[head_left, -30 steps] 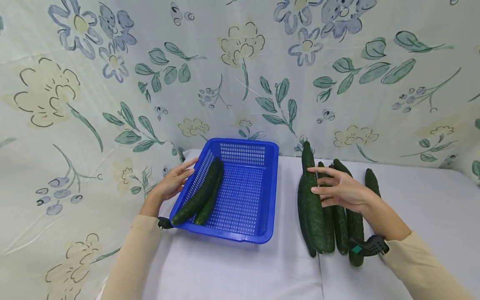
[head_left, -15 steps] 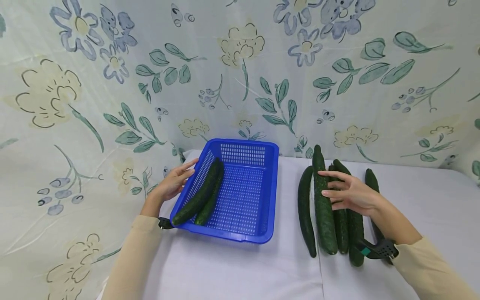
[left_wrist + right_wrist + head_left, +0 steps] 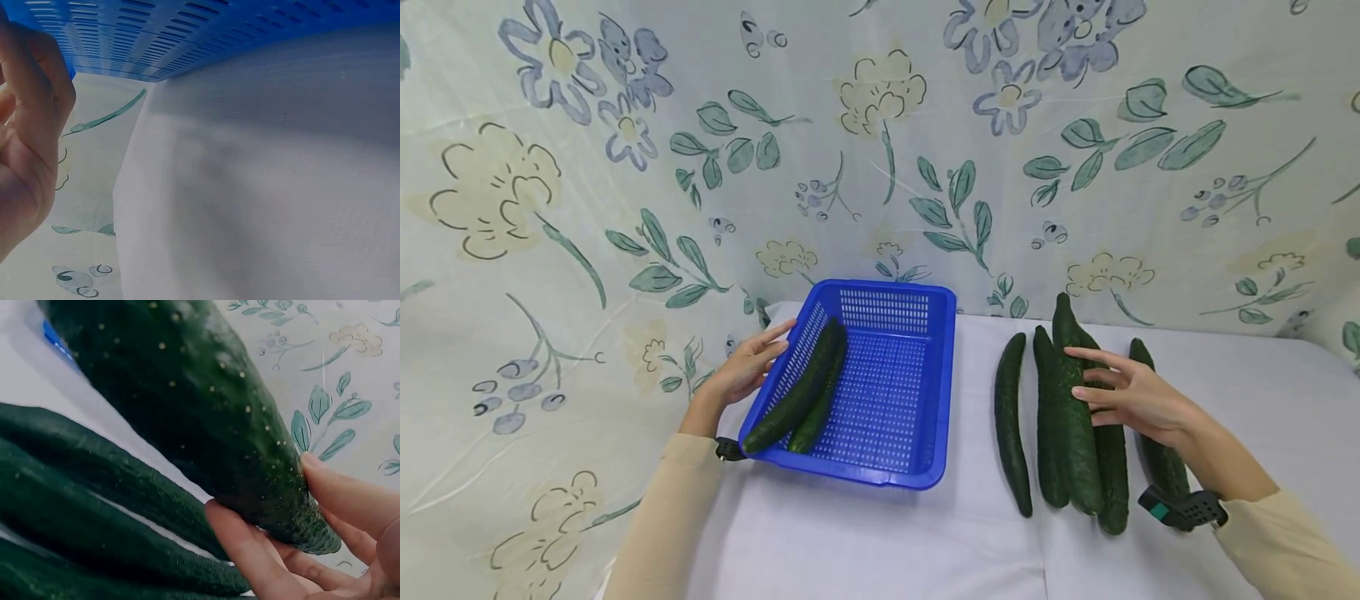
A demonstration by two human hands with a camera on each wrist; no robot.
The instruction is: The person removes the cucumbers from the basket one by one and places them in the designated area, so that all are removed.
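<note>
My left hand (image 3: pixel 747 369) touches the outer left side of the blue basket (image 3: pixel 942 392), its fingertips at the rim. Two dark green cucumbers lie lengthwise inside, including a thick cucumber (image 3: pixel 797 400) along the left wall. In the left wrist view, the fingers (image 3: pixel 44 81) reach up against the slotted basket wall (image 3: pixel 125 37). My right hand (image 3: pixel 1142 400) grips another large cucumber (image 3: pixel 1081 458) between thumb and fingers near its upper half. The right wrist view shows this bumpy cucumber (image 3: pixel 187 394) raised over others, with the fingertips around its narrow end.
Several cucumbers lie on the white-covered table (image 3: pixel 880 542) right of the basket: a slim curved cucumber (image 3: pixel 1012 425), a cucumber (image 3: pixel 1050 425) beside the held one, a cucumber (image 3: pixel 1114 483) partly beneath it, and a cucumber (image 3: pixel 1167 471) farther right. A floral cloth (image 3: pixel 880 167) hangs behind.
My right hand has moved to the right with its cucumber, passing over the others and uncovering the ones at the left of the group. The left hand and basket stay put.
</note>
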